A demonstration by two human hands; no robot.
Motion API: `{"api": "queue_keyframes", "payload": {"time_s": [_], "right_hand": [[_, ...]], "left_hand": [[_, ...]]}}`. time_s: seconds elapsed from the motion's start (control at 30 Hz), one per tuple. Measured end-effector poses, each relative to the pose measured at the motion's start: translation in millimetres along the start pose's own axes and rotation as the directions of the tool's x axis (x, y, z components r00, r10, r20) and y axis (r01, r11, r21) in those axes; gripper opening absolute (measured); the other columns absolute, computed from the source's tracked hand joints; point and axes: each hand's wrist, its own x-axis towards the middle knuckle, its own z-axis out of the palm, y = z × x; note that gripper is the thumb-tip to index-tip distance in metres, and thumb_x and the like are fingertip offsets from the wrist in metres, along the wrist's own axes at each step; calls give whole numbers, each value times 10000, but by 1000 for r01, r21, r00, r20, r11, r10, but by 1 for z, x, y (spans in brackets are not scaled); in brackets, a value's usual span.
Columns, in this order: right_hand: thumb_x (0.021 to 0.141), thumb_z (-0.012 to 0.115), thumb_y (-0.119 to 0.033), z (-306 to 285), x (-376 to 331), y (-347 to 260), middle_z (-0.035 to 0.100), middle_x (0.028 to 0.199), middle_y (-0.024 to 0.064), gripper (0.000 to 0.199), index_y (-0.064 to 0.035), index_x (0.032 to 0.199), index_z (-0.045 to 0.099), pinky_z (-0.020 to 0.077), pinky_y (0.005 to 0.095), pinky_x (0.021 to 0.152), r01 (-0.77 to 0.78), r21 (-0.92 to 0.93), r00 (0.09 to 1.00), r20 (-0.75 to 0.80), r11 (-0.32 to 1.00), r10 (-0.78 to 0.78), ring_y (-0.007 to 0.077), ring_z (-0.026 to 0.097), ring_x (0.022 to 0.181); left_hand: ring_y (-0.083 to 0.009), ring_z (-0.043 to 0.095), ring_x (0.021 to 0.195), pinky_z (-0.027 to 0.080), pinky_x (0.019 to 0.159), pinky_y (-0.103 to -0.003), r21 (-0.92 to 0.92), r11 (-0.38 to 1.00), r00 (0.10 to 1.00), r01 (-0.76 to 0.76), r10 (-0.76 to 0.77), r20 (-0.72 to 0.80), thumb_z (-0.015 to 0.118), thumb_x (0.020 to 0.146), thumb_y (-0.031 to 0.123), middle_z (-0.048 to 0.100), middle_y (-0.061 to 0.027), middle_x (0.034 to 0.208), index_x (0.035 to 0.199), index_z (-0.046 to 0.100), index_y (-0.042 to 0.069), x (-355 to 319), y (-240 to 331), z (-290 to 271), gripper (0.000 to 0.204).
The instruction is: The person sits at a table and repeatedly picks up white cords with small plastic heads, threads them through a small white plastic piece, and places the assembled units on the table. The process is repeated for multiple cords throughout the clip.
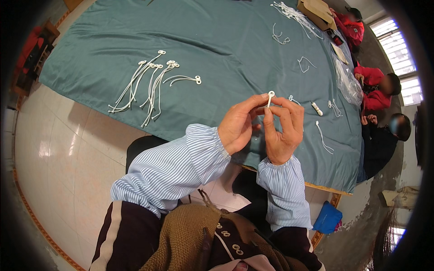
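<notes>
Both my hands are raised over the near edge of the green cloth, fingertips close together. Between them stands a white cord (271, 100) with a small round loop at its upper end. My left hand (239, 124) is closed, its fingertips pressed against the cord from the left. My right hand (285, 131) pinches the cord from below the loop, thumb against fingers. The cord's lower part is hidden behind the fingers. Just beyond my right fingers lies a small pale looped piece (291, 98), partly covered by the hand.
A green cloth (217, 49) covers the table. Several knotted white cords (155, 88) lie at the left. On the right are a wound white bundle (317, 108), a single cord (322, 135) and a plastic bag (347, 83). More cords (296, 16) lie by a cardboard box (317, 12). Several people sit along the right side.
</notes>
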Motion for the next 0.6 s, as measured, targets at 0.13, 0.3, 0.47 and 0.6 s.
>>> {"api": "queue_keyframes", "payload": {"time_s": [0.13, 0.3, 0.47, 0.6], "right_hand": [[789, 727, -12, 1, -1, 3, 675, 1050, 84, 88, -18, 852, 666, 505, 376, 799, -3, -13, 1000, -6, 1000, 3, 280, 611, 967], [746, 746, -10, 3, -3, 3, 656, 1058, 84, 137, -24, 860, 672, 503, 376, 808, -15, -18, 1000, -16, 1000, 14, 275, 603, 970], [721, 755, -18, 5, -5, -1, 644, 1058, 82, 168, -32, 869, 677, 489, 378, 836, 21, -44, 1000, 3, 999, -21, 274, 587, 975], [765, 761, -73, -5, 3, 3, 641, 1041, 84, 167, -40, 911, 686, 475, 337, 819, -67, 93, 998, -8, 993, 68, 247, 584, 968]], "left_hand": [[-83, 508, 964, 323, 800, -306, 80, 995, 998, -60, 59, 7, 685, 889, 386, 611, 66, 1001, 1048, 701, 155, 1, 1, 0, 280], [-74, 509, 940, 316, 779, -295, 100, 992, 997, -71, 69, 22, 707, 886, 359, 622, 64, 979, 1085, 723, 138, 2, -1, 0, 298], [-105, 535, 967, 400, 798, -284, 98, 986, 989, -137, 130, 76, 650, 945, 279, 614, 6, 997, 1136, 677, 56, 3, 1, -1, 295], [-92, 546, 916, 407, 774, -276, 146, 980, 989, -138, 130, 66, 667, 933, 259, 652, -7, 1009, 1114, 696, 48, 0, 7, -3, 279]]}}
